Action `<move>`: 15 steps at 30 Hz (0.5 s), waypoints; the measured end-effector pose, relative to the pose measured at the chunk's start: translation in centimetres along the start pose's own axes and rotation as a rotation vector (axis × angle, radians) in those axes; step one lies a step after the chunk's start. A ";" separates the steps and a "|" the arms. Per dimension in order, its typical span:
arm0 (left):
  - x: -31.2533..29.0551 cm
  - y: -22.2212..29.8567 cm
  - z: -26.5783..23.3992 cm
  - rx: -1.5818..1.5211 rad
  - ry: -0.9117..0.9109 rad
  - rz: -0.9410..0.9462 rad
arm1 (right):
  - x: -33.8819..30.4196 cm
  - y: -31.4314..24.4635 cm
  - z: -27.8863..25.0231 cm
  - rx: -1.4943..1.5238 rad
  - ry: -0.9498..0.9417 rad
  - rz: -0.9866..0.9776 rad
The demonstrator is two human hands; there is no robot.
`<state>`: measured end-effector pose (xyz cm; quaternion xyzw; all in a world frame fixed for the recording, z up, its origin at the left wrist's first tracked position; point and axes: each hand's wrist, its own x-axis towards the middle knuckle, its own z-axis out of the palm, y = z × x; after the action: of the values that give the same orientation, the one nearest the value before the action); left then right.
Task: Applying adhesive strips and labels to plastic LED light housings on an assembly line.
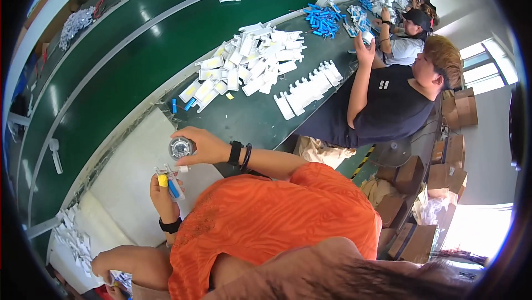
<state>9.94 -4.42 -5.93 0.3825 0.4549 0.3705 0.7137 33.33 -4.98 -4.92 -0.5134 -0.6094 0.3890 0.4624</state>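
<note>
Here, over the pale tabletop point(123, 168), the left hand point(160, 199) is clamped on a white holder point(181, 191) with a blue cylinder point(173, 189); near it, a round grey cup point(180, 147) sits gripped in the right hand point(206, 145). Details are small, but fitting seems underway; alignment looks called for.

This is a factory assembly workshop. Workers point(393, 103) line a green conveyor belt point(149, 39), near heaped white plastic housings point(249, 56) and blue cylindrical cells point(323, 21); cardboard boxes point(419, 243) stand behind.

Over the mat point(124, 171), the right hand point(200, 143) holds a round part point(180, 147), the left hand point(162, 196) a white holder point(170, 175). Housings point(244, 61) lie near the mat.
</note>
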 end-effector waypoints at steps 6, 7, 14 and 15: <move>0.5 -0.7 0.1 -0.057 -0.062 -0.142 | -1.2 1.2 -0.4 0.026 0.039 0.048; 0.2 -0.6 0.4 -0.076 -0.063 -0.168 | -1.4 1.3 -0.4 0.016 0.045 0.036; 0.2 -1.5 0.7 -0.073 -0.082 -0.197 | -2.4 1.9 -0.9 -0.019 0.033 0.040; 0.3 -1.6 0.6 -0.086 -0.116 -0.218 | -2.4 1.9 -1.0 -0.018 0.031 0.038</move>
<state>10.92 -4.99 -7.29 0.3207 0.4354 0.2872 0.7906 34.91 -7.04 -6.83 -0.5348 -0.5958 0.3842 0.4598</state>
